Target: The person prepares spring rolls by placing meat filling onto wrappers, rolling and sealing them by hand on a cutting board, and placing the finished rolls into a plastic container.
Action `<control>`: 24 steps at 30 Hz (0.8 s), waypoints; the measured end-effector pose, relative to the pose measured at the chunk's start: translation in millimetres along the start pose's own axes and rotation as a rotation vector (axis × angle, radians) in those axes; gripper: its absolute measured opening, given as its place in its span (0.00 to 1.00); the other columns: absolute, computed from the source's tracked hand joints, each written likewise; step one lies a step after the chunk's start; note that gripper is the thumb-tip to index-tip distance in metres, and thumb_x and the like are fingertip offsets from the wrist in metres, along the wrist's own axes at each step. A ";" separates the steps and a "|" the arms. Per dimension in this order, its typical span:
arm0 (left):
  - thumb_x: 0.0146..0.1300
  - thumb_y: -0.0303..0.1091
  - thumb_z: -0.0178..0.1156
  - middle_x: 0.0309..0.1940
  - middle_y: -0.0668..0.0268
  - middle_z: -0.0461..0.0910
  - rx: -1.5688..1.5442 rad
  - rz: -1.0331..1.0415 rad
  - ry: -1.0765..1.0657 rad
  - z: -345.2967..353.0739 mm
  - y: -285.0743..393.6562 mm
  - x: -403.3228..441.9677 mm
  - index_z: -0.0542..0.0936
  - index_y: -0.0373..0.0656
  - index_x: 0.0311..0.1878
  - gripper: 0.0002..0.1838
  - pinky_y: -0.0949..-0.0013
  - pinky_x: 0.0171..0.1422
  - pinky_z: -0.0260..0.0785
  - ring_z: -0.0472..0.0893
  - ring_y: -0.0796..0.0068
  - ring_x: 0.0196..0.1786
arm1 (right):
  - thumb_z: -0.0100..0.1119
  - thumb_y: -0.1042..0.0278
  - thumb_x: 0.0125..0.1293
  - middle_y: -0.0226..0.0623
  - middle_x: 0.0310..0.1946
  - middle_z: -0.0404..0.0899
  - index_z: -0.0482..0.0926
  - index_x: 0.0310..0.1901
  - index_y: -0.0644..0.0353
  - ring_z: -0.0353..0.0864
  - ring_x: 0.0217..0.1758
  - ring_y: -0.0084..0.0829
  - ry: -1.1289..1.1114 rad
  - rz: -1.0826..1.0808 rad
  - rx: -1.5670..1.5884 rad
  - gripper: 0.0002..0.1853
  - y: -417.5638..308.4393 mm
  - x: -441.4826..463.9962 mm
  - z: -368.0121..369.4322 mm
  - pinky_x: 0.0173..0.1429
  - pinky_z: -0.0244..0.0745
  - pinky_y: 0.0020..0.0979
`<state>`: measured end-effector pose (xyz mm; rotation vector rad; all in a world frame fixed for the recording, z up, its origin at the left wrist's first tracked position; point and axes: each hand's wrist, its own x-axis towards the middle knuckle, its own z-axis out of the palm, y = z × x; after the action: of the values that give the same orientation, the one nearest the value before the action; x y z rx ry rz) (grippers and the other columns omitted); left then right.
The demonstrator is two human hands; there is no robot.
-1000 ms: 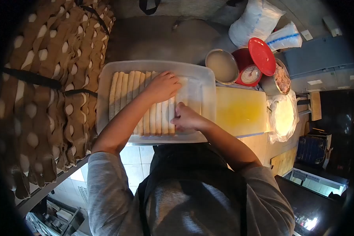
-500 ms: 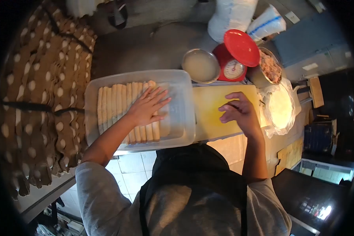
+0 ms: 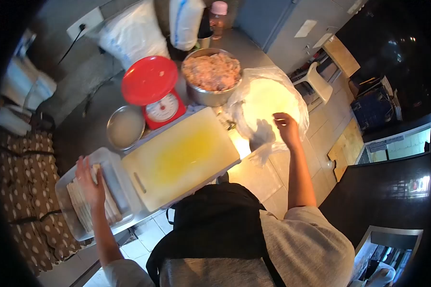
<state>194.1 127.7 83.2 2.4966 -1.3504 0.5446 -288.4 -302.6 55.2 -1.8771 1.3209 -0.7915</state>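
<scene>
My left hand (image 3: 90, 184) lies with spread fingers over the pale rolls (image 3: 111, 203), which sit side by side in a translucent plastic tub (image 3: 127, 193). My right hand (image 3: 286, 128) is above a round, pale stack of what look like thin wrapper sheets (image 3: 268, 100), partly covered by a clear plastic bag (image 3: 239, 93). Its fingers are half curled and apart, with nothing visible between them, and its shadow falls on the stack. Between my hands is a white cutting board (image 3: 206, 131) with a yellow smear across its middle.
Behind the board stand a red kitchen scale (image 3: 165, 109), a metal bowl of cloudy liquid (image 3: 125, 128) and a metal pot (image 3: 213, 98) of pinkish ground filling (image 3: 212, 71). White plastic sacks (image 3: 134, 36) and a pink-capped bottle (image 3: 219, 21) are farther back. Egg trays (image 3: 26, 186) are at left.
The view has turned right. My right hand has moved from above the cutting board to over the round stack. My left hand remains at the rolls in the tub.
</scene>
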 end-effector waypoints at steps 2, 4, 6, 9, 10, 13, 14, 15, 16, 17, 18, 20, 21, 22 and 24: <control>0.66 0.33 0.58 0.67 0.53 0.66 -0.152 -0.111 0.241 -4.8 45.6 18.2 0.67 0.38 0.66 0.26 0.52 0.75 0.52 0.64 0.54 0.70 | 0.73 0.70 0.48 0.42 0.51 0.79 0.83 0.48 0.56 0.78 0.53 0.43 -0.161 -0.356 -0.301 0.22 16.6 7.5 2.7 0.55 0.74 0.40; 0.63 0.25 0.60 0.61 0.52 0.71 -0.443 -0.253 0.423 -2.8 111.1 33.4 0.69 0.32 0.62 0.23 0.59 0.71 0.58 0.70 0.57 0.65 | 0.77 0.66 0.41 0.38 0.49 0.78 0.82 0.51 0.50 0.77 0.51 0.45 -0.177 -0.374 -0.462 0.30 12.4 -0.4 13.2 0.56 0.72 0.42; 0.62 0.22 0.60 0.60 0.54 0.73 -0.503 -0.233 0.355 16.6 167.7 46.4 0.70 0.34 0.61 0.23 0.61 0.70 0.60 0.71 0.61 0.64 | 0.77 0.65 0.41 0.36 0.44 0.79 0.84 0.46 0.51 0.77 0.47 0.42 -0.135 -0.401 -0.378 0.25 17.4 5.4 15.7 0.51 0.74 0.40; 0.57 0.21 0.63 0.50 0.57 0.79 -0.612 -0.052 0.250 38.2 256.6 70.4 0.77 0.37 0.52 0.18 0.61 0.62 0.66 0.77 0.60 0.55 | 0.76 0.66 0.44 0.36 0.39 0.80 0.85 0.41 0.55 0.78 0.41 0.39 -0.186 -0.355 -0.173 0.19 37.4 23.8 14.2 0.45 0.74 0.37; 0.56 0.20 0.63 0.47 0.58 0.80 -0.602 0.004 0.190 47.8 280.2 75.5 0.78 0.39 0.50 0.17 0.61 0.60 0.68 0.78 0.60 0.53 | 0.76 0.67 0.45 0.37 0.38 0.80 0.85 0.40 0.56 0.78 0.39 0.38 -0.212 -0.338 -0.127 0.18 40.5 28.8 13.0 0.44 0.74 0.35; 0.54 0.22 0.64 0.45 0.61 0.81 -0.838 0.127 0.031 68.4 355.7 94.1 0.81 0.43 0.44 0.13 0.60 0.57 0.70 0.79 0.58 0.51 | 0.75 0.67 0.48 0.38 0.33 0.79 0.84 0.40 0.60 0.77 0.33 0.35 -0.357 -0.136 -0.015 0.16 31.2 37.1 -1.0 0.40 0.73 0.32; 0.54 0.22 0.63 0.45 0.62 0.81 -0.902 0.153 -0.050 73.4 375.9 98.7 0.82 0.44 0.42 0.11 0.60 0.57 0.70 0.78 0.58 0.51 | 0.75 0.67 0.49 0.38 0.32 0.79 0.84 0.40 0.60 0.77 0.32 0.34 -0.369 -0.153 -0.016 0.15 34.6 40.8 -1.9 0.40 0.73 0.31; 0.55 0.23 0.63 0.45 0.62 0.81 -0.952 0.174 -0.114 79.4 394.6 102.9 0.82 0.44 0.41 0.10 0.60 0.57 0.70 0.78 0.59 0.51 | 0.74 0.67 0.51 0.39 0.31 0.78 0.84 0.40 0.61 0.77 0.31 0.33 -0.381 -0.167 -0.017 0.15 39.7 43.3 -1.6 0.39 0.73 0.30; 0.55 0.23 0.62 0.45 0.62 0.81 -1.003 0.194 -0.183 85.4 412.0 105.4 0.82 0.43 0.39 0.09 0.60 0.57 0.70 0.78 0.59 0.50 | 0.73 0.67 0.52 0.39 0.30 0.78 0.84 0.40 0.61 0.76 0.30 0.31 -0.394 -0.176 -0.020 0.14 44.8 44.0 -2.6 0.39 0.72 0.30; 0.55 0.23 0.62 0.44 0.63 0.81 -0.998 0.260 -0.183 91.3 427.3 106.6 0.82 0.43 0.40 0.09 0.60 0.57 0.70 0.79 0.60 0.50 | 0.72 0.67 0.54 0.39 0.30 0.79 0.83 0.40 0.62 0.76 0.30 0.31 -0.398 -0.158 0.016 0.13 49.0 43.4 -3.0 0.39 0.72 0.30; 0.56 0.23 0.61 0.44 0.63 0.81 -0.993 0.329 -0.179 97.5 441.4 108.8 0.82 0.43 0.40 0.09 0.60 0.57 0.70 0.79 0.60 0.50 | 0.71 0.67 0.55 0.39 0.30 0.79 0.83 0.40 0.62 0.77 0.31 0.31 -0.398 -0.143 0.050 0.13 51.3 44.3 -2.6 0.39 0.72 0.30; 0.57 0.26 0.61 0.43 0.63 0.82 -0.972 0.438 -0.193 106.1 461.5 114.5 0.82 0.44 0.42 0.09 0.60 0.57 0.70 0.79 0.60 0.49 | 0.68 0.67 0.59 0.38 0.29 0.79 0.83 0.40 0.63 0.77 0.31 0.29 -0.384 -0.139 0.089 0.10 55.0 47.6 -5.2 0.38 0.72 0.30; 0.58 0.28 0.62 0.43 0.62 0.82 -0.955 0.479 -0.215 108.5 468.7 116.6 0.83 0.45 0.43 0.09 0.60 0.58 0.70 0.79 0.59 0.49 | 0.66 0.68 0.62 0.37 0.28 0.79 0.83 0.40 0.64 0.77 0.30 0.28 -0.371 -0.147 0.096 0.09 56.4 48.2 -7.1 0.38 0.72 0.29; 0.60 0.31 0.62 0.44 0.62 0.82 -0.938 0.520 -0.235 110.6 473.7 117.7 0.83 0.45 0.44 0.10 0.59 0.59 0.69 0.79 0.59 0.49 | 0.63 0.68 0.64 0.36 0.28 0.80 0.83 0.39 0.64 0.77 0.30 0.27 -0.358 -0.156 0.103 0.08 57.8 49.2 -9.2 0.37 0.72 0.29; 0.60 0.35 0.62 0.45 0.63 0.82 -0.835 0.552 -0.433 114.6 479.8 118.4 0.83 0.46 0.46 0.11 0.58 0.60 0.67 0.79 0.60 0.51 | 0.59 0.68 0.67 0.34 0.27 0.79 0.82 0.39 0.64 0.76 0.29 0.25 -0.327 0.049 0.231 0.08 63.9 61.4 -20.3 0.35 0.73 0.28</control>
<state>-127.0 -263.8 51.9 1.5895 -1.9122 -0.4446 -320.1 -380.1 19.8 -1.6982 1.0217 -0.5563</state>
